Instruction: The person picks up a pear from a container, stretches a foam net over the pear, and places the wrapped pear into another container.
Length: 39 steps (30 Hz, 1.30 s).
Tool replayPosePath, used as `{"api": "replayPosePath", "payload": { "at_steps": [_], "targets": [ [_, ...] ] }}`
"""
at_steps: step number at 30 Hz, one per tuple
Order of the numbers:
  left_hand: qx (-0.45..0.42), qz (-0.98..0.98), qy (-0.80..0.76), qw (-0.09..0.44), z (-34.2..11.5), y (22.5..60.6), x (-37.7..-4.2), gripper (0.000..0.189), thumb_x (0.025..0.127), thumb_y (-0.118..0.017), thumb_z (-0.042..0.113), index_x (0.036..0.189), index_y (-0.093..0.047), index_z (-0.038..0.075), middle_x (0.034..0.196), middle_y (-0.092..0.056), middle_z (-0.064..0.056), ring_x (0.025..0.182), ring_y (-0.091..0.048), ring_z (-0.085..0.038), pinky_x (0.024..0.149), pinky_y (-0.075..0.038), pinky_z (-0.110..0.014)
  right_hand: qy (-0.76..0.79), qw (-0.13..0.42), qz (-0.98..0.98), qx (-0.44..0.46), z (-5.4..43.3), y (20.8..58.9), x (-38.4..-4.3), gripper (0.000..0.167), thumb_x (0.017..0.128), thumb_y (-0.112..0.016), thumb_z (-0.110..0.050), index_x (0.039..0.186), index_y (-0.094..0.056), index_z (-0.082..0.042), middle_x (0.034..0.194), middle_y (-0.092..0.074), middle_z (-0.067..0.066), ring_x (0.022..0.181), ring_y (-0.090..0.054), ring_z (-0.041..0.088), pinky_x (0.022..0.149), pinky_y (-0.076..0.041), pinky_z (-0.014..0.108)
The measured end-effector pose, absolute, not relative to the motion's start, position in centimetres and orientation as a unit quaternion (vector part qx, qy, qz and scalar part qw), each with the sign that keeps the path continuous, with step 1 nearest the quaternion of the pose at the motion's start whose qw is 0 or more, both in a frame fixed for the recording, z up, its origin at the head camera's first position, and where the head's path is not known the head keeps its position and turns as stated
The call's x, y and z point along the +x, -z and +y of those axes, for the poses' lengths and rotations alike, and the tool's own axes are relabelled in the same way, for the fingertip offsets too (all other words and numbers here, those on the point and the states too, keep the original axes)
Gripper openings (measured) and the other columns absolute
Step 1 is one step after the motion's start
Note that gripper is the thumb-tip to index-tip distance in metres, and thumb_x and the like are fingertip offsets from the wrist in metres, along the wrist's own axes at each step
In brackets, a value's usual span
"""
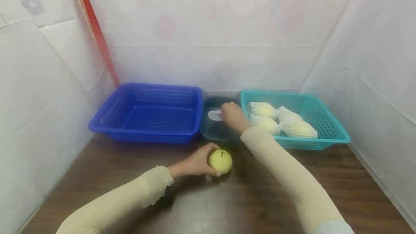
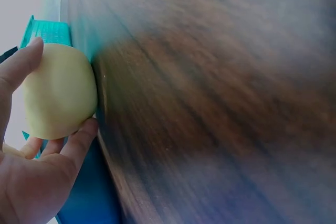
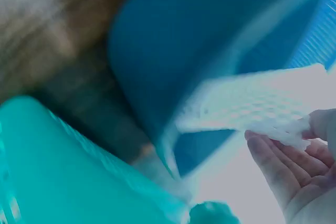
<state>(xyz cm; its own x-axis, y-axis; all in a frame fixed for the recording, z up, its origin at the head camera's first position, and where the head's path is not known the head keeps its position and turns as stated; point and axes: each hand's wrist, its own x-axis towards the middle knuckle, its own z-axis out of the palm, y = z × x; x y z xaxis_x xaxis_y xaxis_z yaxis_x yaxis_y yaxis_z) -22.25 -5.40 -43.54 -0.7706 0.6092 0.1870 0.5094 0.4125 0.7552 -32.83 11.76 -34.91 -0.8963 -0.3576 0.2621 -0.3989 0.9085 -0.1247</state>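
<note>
A yellow-green pear [image 1: 221,161] with a short dark stem is on the table, and my left hand [image 1: 196,161] grips its side between thumb and fingers. The left wrist view shows the bare pear [image 2: 62,92] close up. My right hand [image 1: 234,116] pinches a white foam net sleeve [image 1: 215,115] over the dark tray [image 1: 216,131] between the two baskets. In the right wrist view the foam net sleeve [image 3: 262,100] looks flat, held at one end between thumb and fingers of the right hand [image 3: 299,177].
Right of the tray stands a teal basket [image 1: 331,141] with several pears [image 1: 264,110] in white foam nets. On the left, a deep blue basket [image 1: 146,131] shows its bare bottom. White sheeting [image 1: 208,21] hangs behind; a red strip [image 1: 97,33] runs down it.
</note>
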Motion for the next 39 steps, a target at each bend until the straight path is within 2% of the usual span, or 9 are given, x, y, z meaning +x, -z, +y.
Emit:
{"api": "replayPosePath", "payload": {
  "at_steps": [4,8,12,16,20,25,28,33,39],
  "targets": [
    [0.339,0.839,-0.423,0.057,-5.5,43.4,-22.6,0.073,0.060,-0.089,0.020,0.119,-0.050,0.002,0.112,-0.057,-0.008,0.103,-0.054,-0.023,0.090,-0.043,-0.042,-0.139,0.139,-0.961,0.195,12.6,32.3,-32.7,0.031,0.089,-0.050,0.000,0.058,-0.048,-0.007,0.052,-0.043,0.002,0.046,-0.038,0.015,0.045,-0.036,0.028],
    [0.334,0.842,-0.420,0.061,-5.7,43.3,-22.7,0.077,0.061,-0.088,0.020,0.123,-0.048,-0.002,0.117,-0.055,-0.014,0.107,-0.053,-0.027,0.093,-0.043,-0.045,-0.211,0.116,-0.952,0.186,13.3,29.7,-31.9,0.038,0.091,-0.049,-0.003,0.055,-0.038,-0.009,0.049,-0.035,0.002,0.044,-0.033,0.015,0.045,-0.032,0.028],
    [0.313,0.848,-0.421,0.078,-6.3,43.0,-22.5,0.081,0.071,-0.083,0.030,0.131,-0.043,-0.005,0.129,-0.049,-0.019,0.119,-0.047,-0.032,0.099,-0.038,-0.048,-0.259,0.095,-0.943,0.186,13.9,27.7,-30.8,0.028,0.092,-0.051,-0.008,0.064,-0.053,-0.005,0.056,-0.048,0.004,0.050,-0.043,0.018,0.049,-0.039,0.030],
    [0.301,0.842,-0.437,0.094,-7.1,41.8,-22.4,0.068,0.090,-0.062,0.040,0.138,-0.039,-0.003,0.138,-0.044,-0.019,0.127,-0.042,-0.032,0.103,-0.035,-0.046,-0.293,0.072,-0.935,0.187,14.8,26.1,-29.2,0.022,0.094,-0.053,-0.013,0.081,-0.064,0.000,0.073,-0.063,0.011,0.061,-0.056,0.023,0.055,-0.048,0.034],
    [0.307,0.812,-0.491,0.076,-7.5,39.8,-22.7,0.054,0.103,-0.036,0.034,0.140,-0.037,-0.006,0.138,-0.046,-0.023,0.126,-0.044,-0.035,0.101,-0.038,-0.047,-0.328,0.050,-0.926,0.180,15.6,24.9,-27.4,0.021,0.094,-0.055,-0.016,0.097,-0.067,0.002,0.093,-0.067,0.016,0.071,-0.064,0.024,0.060,-0.053,0.035],
    [0.248,0.769,-0.589,0.027,-7.2,38.0,-23.5,0.047,0.106,-0.020,0.021,0.132,-0.041,-0.011,0.124,-0.053,-0.029,0.112,-0.051,-0.043,0.086,-0.049,-0.047,-0.404,0.019,-0.899,0.170,15.7,24.5,-25.5,0.022,0.093,-0.060,-0.014,0.104,-0.068,0.004,0.099,-0.068,0.018,0.076,-0.067,0.024,0.063,-0.056,0.034],
    [0.184,0.745,-0.642,0.017,-6.9,37.9,-23.8,0.046,0.106,-0.021,0.023,0.122,-0.046,-0.012,0.115,-0.056,-0.029,0.106,-0.055,-0.042,0.080,-0.052,-0.045,-0.432,-0.003,-0.888,0.155,15.5,25.0,-24.7,0.022,0.093,-0.061,-0.015,0.103,-0.069,0.003,0.099,-0.068,0.017,0.079,-0.067,0.023,0.065,-0.056,0.032],
    [0.110,0.662,-0.741,0.034,-6.4,38.0,-24.0,0.050,0.105,-0.026,0.032,0.131,-0.045,-0.006,0.119,-0.056,-0.026,0.101,-0.058,-0.031,0.083,-0.051,-0.039,-0.459,-0.034,-0.880,0.120,15.3,26.3,-23.6,0.028,0.094,-0.061,-0.021,0.107,-0.066,0.004,0.104,-0.067,0.018,0.077,-0.068,0.025,0.065,-0.056,0.030],
    [0.069,0.538,-0.838,0.059,-6.2,37.4,-24.2,0.048,0.105,-0.033,0.029,0.138,-0.039,-0.005,0.134,-0.047,-0.023,0.120,-0.049,-0.028,0.100,-0.040,-0.039,-0.504,-0.049,-0.850,0.147,15.3,28.0,-22.9,0.033,0.095,-0.059,-0.020,0.112,-0.062,0.008,0.110,-0.064,0.021,0.082,-0.068,0.025,0.074,-0.055,0.033]
  ]
}}
